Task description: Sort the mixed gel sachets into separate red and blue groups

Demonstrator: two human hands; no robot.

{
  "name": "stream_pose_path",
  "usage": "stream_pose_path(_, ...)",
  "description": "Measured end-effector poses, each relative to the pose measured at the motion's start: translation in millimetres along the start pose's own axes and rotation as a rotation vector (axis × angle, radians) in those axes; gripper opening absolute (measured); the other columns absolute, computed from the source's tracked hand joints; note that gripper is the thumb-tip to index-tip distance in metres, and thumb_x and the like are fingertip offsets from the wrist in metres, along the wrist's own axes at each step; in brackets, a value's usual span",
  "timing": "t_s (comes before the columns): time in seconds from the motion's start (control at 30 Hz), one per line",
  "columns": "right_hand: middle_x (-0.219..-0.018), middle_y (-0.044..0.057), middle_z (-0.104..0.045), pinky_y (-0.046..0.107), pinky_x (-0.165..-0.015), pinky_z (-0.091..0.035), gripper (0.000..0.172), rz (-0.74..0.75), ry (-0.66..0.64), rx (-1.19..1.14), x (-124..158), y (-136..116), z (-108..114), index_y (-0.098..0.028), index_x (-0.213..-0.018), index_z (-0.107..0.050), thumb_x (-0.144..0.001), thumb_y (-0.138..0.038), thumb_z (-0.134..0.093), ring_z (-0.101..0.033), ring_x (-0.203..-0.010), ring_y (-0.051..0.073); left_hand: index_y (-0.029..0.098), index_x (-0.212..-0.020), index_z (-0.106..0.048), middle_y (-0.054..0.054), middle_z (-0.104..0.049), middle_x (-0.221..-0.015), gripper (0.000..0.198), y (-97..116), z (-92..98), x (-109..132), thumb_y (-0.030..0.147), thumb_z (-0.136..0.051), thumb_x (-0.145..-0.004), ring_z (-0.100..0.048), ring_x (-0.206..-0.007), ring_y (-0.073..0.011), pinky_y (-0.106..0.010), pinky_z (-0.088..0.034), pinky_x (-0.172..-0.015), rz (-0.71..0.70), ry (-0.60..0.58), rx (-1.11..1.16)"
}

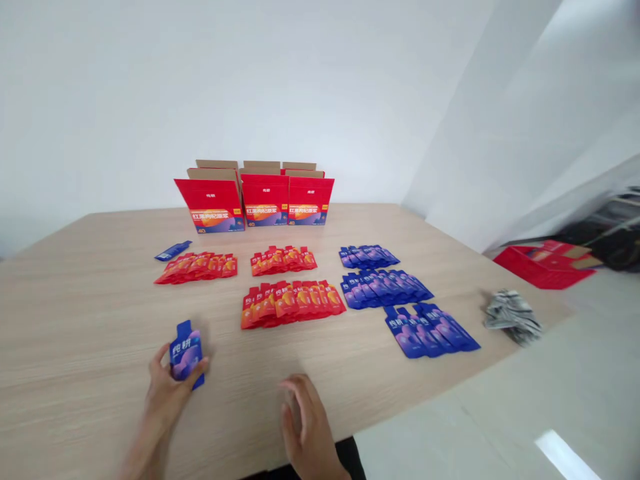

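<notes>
My left hand [167,390] grips a blue spouted pouch [186,355], held with the printed face up and its neck pointing away from me; whether it is one pouch or several stacked I cannot tell. Over the near part of the table, my right hand [309,423] is curved with thumb and fingers apart and holds nothing. Beyond it, red pouches [293,303] lie in an overlapping row. Two more groups of red pouches, one at left [200,267] and one in the middle [283,260], sit further back. Blue pouches [430,331] are fanned out in three groups on the right.
Red open-topped cartons [217,207] stand in rows at the back near the wall. A lone blue pouch [173,251] lies at the back left. Crumpled striped cloth [513,317] rests by the table's right edge. Past that edge is a red box [545,263].
</notes>
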State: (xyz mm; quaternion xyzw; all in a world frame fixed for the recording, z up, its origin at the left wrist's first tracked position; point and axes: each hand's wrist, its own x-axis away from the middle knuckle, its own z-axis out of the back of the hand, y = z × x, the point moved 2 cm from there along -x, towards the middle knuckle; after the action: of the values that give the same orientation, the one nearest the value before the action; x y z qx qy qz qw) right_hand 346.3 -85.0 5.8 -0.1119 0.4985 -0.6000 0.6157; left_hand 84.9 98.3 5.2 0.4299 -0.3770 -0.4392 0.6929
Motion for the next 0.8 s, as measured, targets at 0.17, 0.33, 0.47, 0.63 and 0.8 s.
stream_pose_path(0.17, -0.136, 0.009, -0.067, 0.029, -0.096, -0.062, 0.046, -0.058, 0.056, -0.096, 3.8, -6.1, -9.9, -0.028, -0.156, -0.042, -0.110, -0.033, -0.043, -0.074, -0.103, 0.018, 0.023, -0.148, -0.046, -0.013, -0.071, -0.126, 0.111, 3.8, -60.9, 80.0, 0.067, -0.086, -0.055, -0.071, -0.113, -0.0345, -0.046, -0.060, -0.097, -0.006, -0.187, 0.192)
stream_pose_path(0.33, -0.158, 0.015, -0.051, 0.047, -0.111, -0.057, 0.076, -0.033, 0.043, 0.064, 21.9, 0.3, -28.1, -0.029, -0.171, -0.020, -0.103, -0.026, -0.052, -0.057, -0.141, 0.032, 0.022, -0.124, -0.066, -0.012, -0.078, -0.117, 0.078, 5.6, -101.1, 141.8, 0.068, -0.084, -0.064, -0.074, -0.113, -0.0360, -0.043, -0.060, -0.096, 0.110, -0.394, 0.328)
stream_pose_path(0.47, -0.155, 0.018, -0.050, 0.059, -0.109, -0.056, 0.096, -0.103, 0.027, 0.209, 28.2, 10.4, -19.5, -0.029, -0.173, -0.019, -0.090, -0.018, -0.065, -0.054, -0.140, 0.040, 0.025, -0.129, -0.067, -0.011, -0.076, -0.128, 0.074, 3.8, -112.9, 166.5, 0.060, -0.087, -0.066, -0.070, -0.125, -0.0354, -0.043, -0.058, -0.104, 0.212, -0.488, 0.424)
stream_pose_path(0.63, -0.145, 0.013, -0.059, 0.051, -0.105, -0.059, 0.087, -0.090, 0.031, 0.200, 19.8, 6.7, 4.8, -0.033, -0.167, -0.034, -0.088, -0.019, -0.070, -0.063, -0.128, 0.033, 0.027, -0.132, -0.065, -0.012, -0.071, -0.138, 0.074, 0.8, -117.2, 175.3, 0.054, -0.089, -0.068, -0.059, -0.142, -0.0369, -0.047, -0.052, -0.115, 0.210, -0.515, 0.423)
stream_pose_path(0.8, -0.134, 0.009, -0.066, 0.044, -0.100, -0.060, 0.073, -0.095, 0.075, 0.230, 10.9, 2.0, 23.0, -0.031, -0.156, -0.048, -0.088, -0.020, -0.069, -0.066, -0.119, 0.029, 0.029, -0.132, -0.068, -0.011, -0.068, -0.144, 0.074, -9.3, -126.7, 179.9, 0.058, -0.089, -0.068, -0.056, -0.144, -0.0376, -0.047, -0.052, -0.116, 0.236, -0.561, 0.465)
